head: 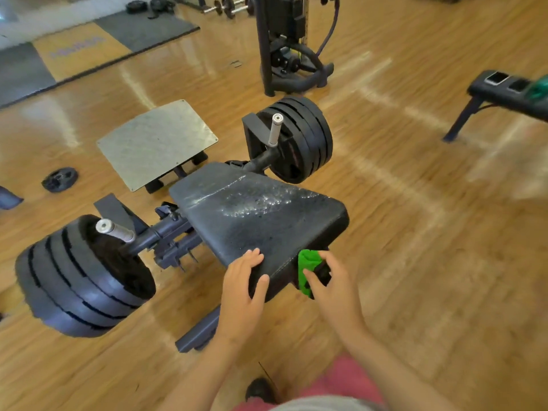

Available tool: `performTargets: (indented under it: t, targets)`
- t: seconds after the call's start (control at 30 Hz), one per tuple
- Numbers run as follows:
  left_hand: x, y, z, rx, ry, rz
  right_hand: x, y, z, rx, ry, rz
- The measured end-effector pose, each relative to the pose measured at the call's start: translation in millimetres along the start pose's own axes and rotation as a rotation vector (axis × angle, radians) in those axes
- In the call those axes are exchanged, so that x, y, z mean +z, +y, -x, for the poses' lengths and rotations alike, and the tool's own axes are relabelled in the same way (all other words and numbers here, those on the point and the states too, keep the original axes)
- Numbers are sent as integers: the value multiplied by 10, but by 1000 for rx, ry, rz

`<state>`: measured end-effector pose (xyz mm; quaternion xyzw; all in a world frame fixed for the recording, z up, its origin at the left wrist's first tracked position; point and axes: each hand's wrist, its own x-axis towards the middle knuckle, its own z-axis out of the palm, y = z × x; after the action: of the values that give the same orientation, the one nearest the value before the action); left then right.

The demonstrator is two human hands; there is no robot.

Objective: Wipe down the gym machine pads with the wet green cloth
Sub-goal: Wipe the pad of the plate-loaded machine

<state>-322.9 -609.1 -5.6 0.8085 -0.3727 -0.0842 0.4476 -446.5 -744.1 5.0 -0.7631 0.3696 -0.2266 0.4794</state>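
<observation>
Bottom centre of frame: left hand (243, 281) braces the near-left corner of the pad (261, 221), fingers fairly straight on top, thumb on the end face, no real clamp. Just right of it, right hand (330, 287) has its fingers curled round the bunched green cloth (307, 269), pressed against the pad's near-right side edge. Pad top shows a wet, beaded sheen across the middle, so the top looks done; step in hand reads as the sides. Next move probably: drag the cloth along the right flank, away from the body, left hand steadying. Underside not visible. Mid-frame: weight plates (80, 280) lower left, second stack (299, 140) beyond the pad, metal footplate (157, 143) upper left. Far: cable machine (284, 40) top centre, bench (510, 90) upper right, blurred.
</observation>
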Motion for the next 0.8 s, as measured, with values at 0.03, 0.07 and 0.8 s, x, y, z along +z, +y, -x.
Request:
performTargets:
  t: [0.03,0.07,0.8]
  targets:
    - [-56,-56,-1,29,-43,17,111,-45,102,-8,35,8]
    - [-105,-112,-2,50,-84,31,212,-80,191,-14,67,11]
    - [-473,-346,-183,108,-413,187,551,-269,312,125,364,-34]
